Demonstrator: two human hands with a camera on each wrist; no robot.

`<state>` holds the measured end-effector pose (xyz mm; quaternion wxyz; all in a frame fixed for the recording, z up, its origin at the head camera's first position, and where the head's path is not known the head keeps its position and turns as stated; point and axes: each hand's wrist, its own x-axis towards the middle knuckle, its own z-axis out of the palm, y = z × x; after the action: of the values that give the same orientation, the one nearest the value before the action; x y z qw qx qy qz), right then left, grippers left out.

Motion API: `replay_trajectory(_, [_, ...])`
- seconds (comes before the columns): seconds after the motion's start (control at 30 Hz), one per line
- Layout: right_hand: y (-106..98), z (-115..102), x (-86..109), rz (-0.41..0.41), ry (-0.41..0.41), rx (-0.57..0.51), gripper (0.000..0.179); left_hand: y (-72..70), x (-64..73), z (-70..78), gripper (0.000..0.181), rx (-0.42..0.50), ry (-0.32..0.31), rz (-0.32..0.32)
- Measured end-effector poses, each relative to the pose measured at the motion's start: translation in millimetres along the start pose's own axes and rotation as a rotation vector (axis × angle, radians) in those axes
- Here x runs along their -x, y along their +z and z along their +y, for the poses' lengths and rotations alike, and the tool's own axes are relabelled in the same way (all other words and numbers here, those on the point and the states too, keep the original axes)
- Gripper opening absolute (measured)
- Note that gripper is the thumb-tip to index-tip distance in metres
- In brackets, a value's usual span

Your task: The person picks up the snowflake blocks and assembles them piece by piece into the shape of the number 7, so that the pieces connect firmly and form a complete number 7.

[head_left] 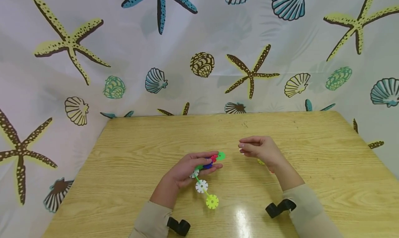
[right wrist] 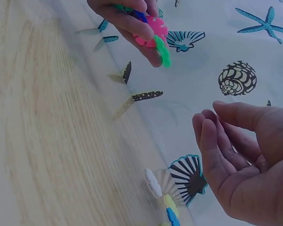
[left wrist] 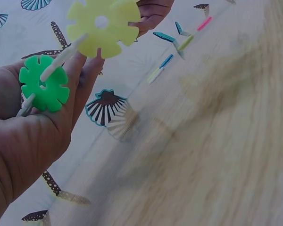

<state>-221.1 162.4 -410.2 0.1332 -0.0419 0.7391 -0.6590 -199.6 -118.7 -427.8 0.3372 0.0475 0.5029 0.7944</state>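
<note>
Head view: left hand (head_left: 187, 167) reaches in from the lower left, its fingers and thumb gripping a chain of notched discs (head_left: 204, 188) above the surface (head_left: 134, 161). Two white discs (head_left: 198, 186) and one yellow disc (head_left: 215, 204) face up below the palm; one green (head_left: 222, 158), one pink and one blue disc show at the fingertips. The full count is hidden. Right hand (head_left: 263, 149), fingers curved and empty, hangs apart from the chain. Right wrist: three loose discs (right wrist: 153, 182), white, yellow and blue, lie near it.
</note>
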Motion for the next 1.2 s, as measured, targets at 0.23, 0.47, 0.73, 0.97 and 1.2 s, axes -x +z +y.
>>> replay_trajectory(0.23, [-3.7, 6.1, -3.2, -0.017, 0.003, 0.017, 0.045, -0.1, 0.2, 0.0, 0.046, 0.002, -0.008, -0.002])
replay_trajectory(0.47, [-4.7, 12.8, -4.5, 0.000, 0.005, 0.030, 0.045, -0.5, 1.0, -0.9, 0.047, -0.003, -0.013, -0.011])
replay_trajectory(0.73, [-0.5, 17.6, -10.5, 0.032, -0.001, 0.087, 0.044, 0.3, 0.3, 0.7, 0.045, -0.029, -0.013, 0.006])
replay_trajectory(0.97, [1.4, 19.0, -15.0, 0.069, 0.020, 0.184, 0.045, 1.1, 0.0, 0.4, 0.044, -0.024, -0.007, 0.012])
replay_trajectory(1.2, [-2.2, 16.0, -19.8, 0.039, 0.014, 0.244, 0.048, -2.6, 2.7, 1.5, 0.043, 0.008, -0.003, 0.038])
